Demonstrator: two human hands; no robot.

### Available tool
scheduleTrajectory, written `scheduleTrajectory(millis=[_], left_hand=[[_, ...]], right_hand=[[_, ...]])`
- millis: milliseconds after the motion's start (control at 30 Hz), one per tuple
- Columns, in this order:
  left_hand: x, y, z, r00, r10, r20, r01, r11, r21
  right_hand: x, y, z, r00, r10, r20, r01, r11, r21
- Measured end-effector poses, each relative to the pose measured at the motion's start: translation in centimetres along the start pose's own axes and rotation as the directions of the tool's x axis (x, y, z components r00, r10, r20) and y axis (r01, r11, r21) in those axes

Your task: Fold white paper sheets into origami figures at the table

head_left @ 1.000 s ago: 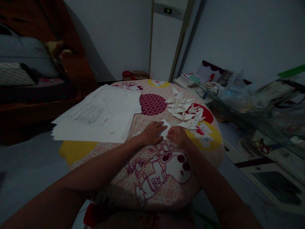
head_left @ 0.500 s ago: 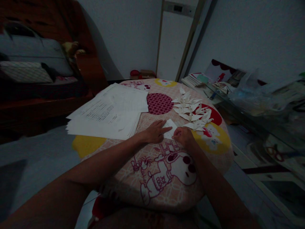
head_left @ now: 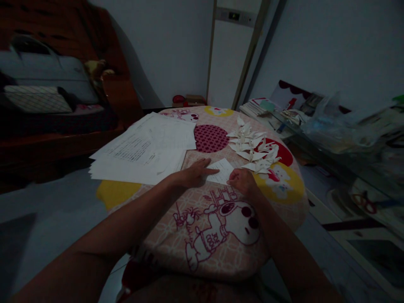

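Patterned cloth (head_left: 233, 261) spreads beneath both hands (head_left: 193, 173) (head_left: 243, 181) touching flat, printed paper (head_left: 224, 168).

Both arms (head_left: 135, 212) reach forward: left hand (head_left: 194, 174) palm down, fingers (head_left: 212, 171) extended; right hand (head_left: 243, 181) (close by) curled.

Dim room, low light. Bench (head_left: 236, 256): rounded, pink patterned cloth. Behind bench: plain pale wall (head_left: 170, 50), tall white unit (head_left: 230, 59) against it, small lit display (head_left: 234, 16) near top; low boxes (head_left: 195, 101) at wall base. Right of bench: another pale wall (head_left: 331, 50), cluttered glass-topped stand (head_left: 334, 153) alongside, pale front (head_left: 342, 237) below with dark panel (head_left: 378, 256). Left of bench: reddish-brown wooden seat (head_left: 121, 94), high back, grey bag (head_left: 47, 69) on it. Floor (head_left: 69, 210) left of bench: greyish, smooth, one darker patch (head_left: 15, 240).
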State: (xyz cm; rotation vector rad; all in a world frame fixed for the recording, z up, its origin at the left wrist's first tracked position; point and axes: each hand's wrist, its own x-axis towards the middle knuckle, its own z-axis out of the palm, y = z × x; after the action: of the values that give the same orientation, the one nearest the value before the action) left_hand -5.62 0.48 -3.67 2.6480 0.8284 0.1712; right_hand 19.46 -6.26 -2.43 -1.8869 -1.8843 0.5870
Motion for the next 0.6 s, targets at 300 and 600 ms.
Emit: scheduleTrajectory(millis=[300, 600], left_hand=[[-1.7, -1.8, -2.1, 1.0, -0.027, 0.011, 0.027, 1.0, -0.013], [1.3, -1.1, -2.3, 0.94, -0.222, -0.259, 0.213, 0.975, -0.062]], right_hand=[[-0.2, -0.4, -0.1, 1.0, 0.017, 0.016, -0.017, 1.0, 0.002], [-0.6, -0.6, 0.0, 1.0, -0.006, 0.019, 0.008, 0.996, -0.09]])
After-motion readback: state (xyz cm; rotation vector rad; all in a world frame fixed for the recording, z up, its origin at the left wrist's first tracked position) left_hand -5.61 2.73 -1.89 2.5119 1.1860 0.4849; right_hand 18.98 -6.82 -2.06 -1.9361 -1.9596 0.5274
